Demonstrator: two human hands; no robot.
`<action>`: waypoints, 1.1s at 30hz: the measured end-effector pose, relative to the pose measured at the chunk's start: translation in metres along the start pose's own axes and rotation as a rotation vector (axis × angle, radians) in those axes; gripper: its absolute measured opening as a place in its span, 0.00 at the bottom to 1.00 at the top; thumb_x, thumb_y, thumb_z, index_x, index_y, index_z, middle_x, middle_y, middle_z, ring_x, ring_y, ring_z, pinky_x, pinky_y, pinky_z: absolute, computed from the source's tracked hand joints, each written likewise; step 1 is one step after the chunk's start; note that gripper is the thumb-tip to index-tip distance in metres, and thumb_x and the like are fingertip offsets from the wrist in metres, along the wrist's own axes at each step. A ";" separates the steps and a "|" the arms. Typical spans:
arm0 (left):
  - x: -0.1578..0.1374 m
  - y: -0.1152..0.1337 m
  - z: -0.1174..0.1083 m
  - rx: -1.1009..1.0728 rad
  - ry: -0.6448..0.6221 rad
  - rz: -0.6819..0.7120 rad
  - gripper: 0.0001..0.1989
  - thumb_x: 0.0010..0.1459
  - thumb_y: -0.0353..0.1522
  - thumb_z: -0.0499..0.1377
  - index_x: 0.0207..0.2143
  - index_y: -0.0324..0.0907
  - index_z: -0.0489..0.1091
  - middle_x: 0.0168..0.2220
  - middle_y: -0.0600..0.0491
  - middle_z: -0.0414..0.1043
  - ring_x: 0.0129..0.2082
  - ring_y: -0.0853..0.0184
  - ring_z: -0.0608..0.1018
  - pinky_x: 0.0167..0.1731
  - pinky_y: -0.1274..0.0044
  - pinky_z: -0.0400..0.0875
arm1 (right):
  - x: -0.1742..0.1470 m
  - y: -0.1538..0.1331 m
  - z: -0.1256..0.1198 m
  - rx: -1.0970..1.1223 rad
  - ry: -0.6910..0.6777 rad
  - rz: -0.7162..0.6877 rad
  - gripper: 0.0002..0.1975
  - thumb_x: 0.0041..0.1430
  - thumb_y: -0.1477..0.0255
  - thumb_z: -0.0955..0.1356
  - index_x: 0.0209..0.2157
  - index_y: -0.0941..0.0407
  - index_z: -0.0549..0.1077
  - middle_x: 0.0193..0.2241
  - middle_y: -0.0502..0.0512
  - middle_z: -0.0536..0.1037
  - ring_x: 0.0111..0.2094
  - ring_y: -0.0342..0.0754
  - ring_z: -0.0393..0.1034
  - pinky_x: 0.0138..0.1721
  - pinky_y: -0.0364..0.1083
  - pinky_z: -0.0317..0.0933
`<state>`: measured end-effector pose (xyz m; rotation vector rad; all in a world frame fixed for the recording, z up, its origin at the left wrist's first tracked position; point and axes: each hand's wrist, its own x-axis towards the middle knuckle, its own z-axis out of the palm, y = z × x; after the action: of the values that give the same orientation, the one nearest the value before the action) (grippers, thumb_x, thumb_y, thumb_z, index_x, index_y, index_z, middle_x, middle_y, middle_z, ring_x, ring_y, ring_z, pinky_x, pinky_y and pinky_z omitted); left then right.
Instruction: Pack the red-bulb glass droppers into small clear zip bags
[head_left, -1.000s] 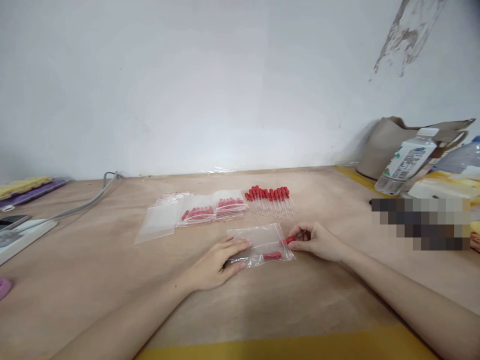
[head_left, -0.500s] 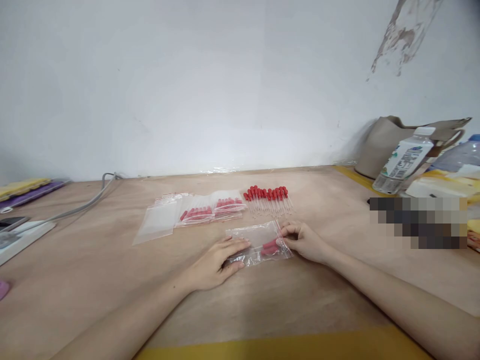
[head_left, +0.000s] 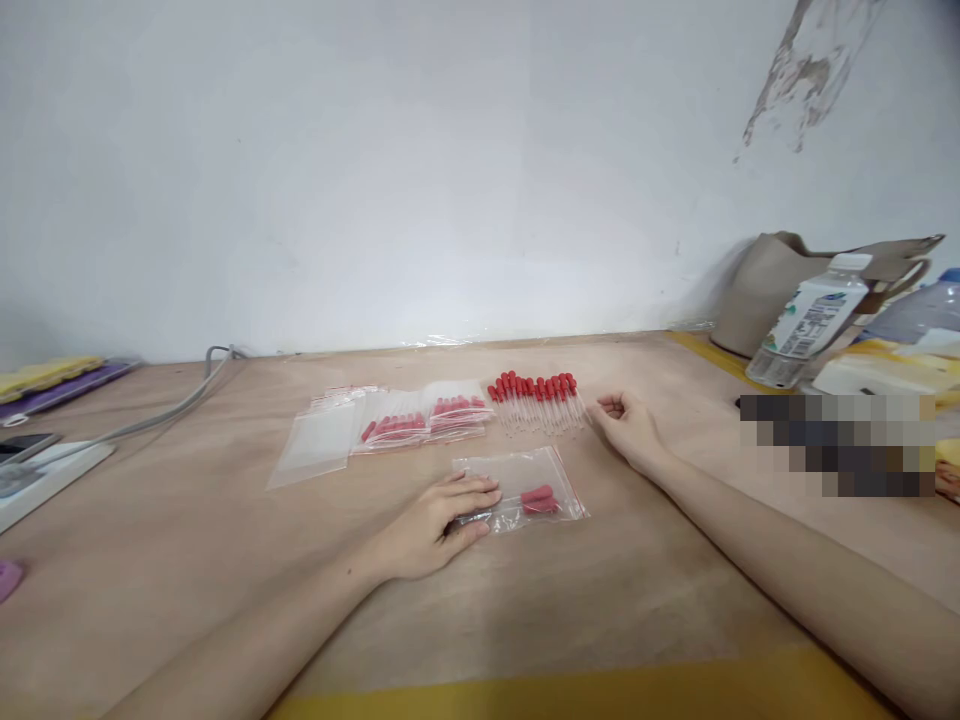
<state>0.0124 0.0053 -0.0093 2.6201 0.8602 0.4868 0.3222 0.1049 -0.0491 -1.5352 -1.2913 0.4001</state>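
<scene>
A clear zip bag (head_left: pixel 517 468) lies flat in front of me, with a few red-bulbed droppers (head_left: pixel 540 498) inside. My left hand (head_left: pixel 442 515) rests on the bag's left end, fingers stretched out flat and thumb apart. Beyond the bag is a row of loose droppers (head_left: pixel 534 390), red bulbs pointing away from me and thin clear stems towards me. Just right of that row my right hand (head_left: pixel 628 428) is held with its fingers loosely bent and partly apart. Its fingertips are close to the rightmost stems; nothing shows in them, and whether they touch is unclear.
Filled bags (head_left: pixel 397 425) of droppers overlap left of the loose row, beside flat unfilled zip bags (head_left: pixel 315 445). A bottle (head_left: pixel 806 320) and a beige bag (head_left: pixel 750 290) stand at the right. A power strip (head_left: pixel 56 480) with a grey cable (head_left: pixel 172 412) lies left.
My right hand has let go of the zip bag's right edge and moved away to the right side of the loose droppers. My left hand has stayed on the bag.
</scene>
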 end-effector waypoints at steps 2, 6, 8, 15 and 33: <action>0.000 0.000 0.000 0.000 0.000 -0.007 0.19 0.61 0.34 0.50 0.55 0.47 0.59 0.56 0.51 0.60 0.55 0.63 0.64 0.57 0.64 0.51 | 0.017 0.001 0.004 -0.050 0.027 0.055 0.16 0.42 0.63 0.68 0.32 0.58 0.68 0.28 0.55 0.74 0.28 0.45 0.68 0.32 0.44 0.61; 0.000 0.001 0.000 0.005 -0.004 -0.025 0.19 0.61 0.34 0.50 0.55 0.47 0.60 0.56 0.52 0.60 0.55 0.64 0.64 0.57 0.65 0.51 | 0.036 -0.001 0.011 -0.173 -0.030 0.079 0.20 0.39 0.61 0.70 0.34 0.58 0.69 0.29 0.56 0.75 0.32 0.49 0.69 0.34 0.46 0.60; 0.000 0.002 0.000 0.005 -0.006 -0.026 0.19 0.61 0.34 0.50 0.55 0.47 0.60 0.56 0.51 0.60 0.55 0.64 0.64 0.57 0.65 0.51 | 0.041 0.001 0.014 -0.192 -0.065 0.085 0.20 0.39 0.62 0.70 0.34 0.57 0.70 0.31 0.56 0.75 0.33 0.50 0.69 0.35 0.47 0.60; 0.000 0.001 0.000 -0.010 0.015 -0.009 0.19 0.61 0.33 0.51 0.55 0.47 0.60 0.55 0.51 0.61 0.54 0.63 0.64 0.57 0.64 0.51 | 0.048 0.018 0.020 -0.070 -0.068 0.057 0.19 0.47 0.64 0.66 0.42 0.57 0.68 0.33 0.58 0.74 0.35 0.50 0.69 0.37 0.47 0.61; 0.000 0.000 0.001 0.001 0.007 -0.008 0.19 0.61 0.34 0.50 0.55 0.48 0.59 0.55 0.52 0.61 0.55 0.63 0.64 0.57 0.64 0.52 | -0.041 -0.029 -0.005 0.663 -0.303 0.162 0.46 0.42 0.72 0.67 0.58 0.51 0.35 0.20 0.40 0.63 0.15 0.39 0.60 0.15 0.39 0.56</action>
<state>0.0130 0.0049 -0.0101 2.6161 0.8736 0.4939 0.2960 0.0633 -0.0375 -1.0334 -1.0990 1.0810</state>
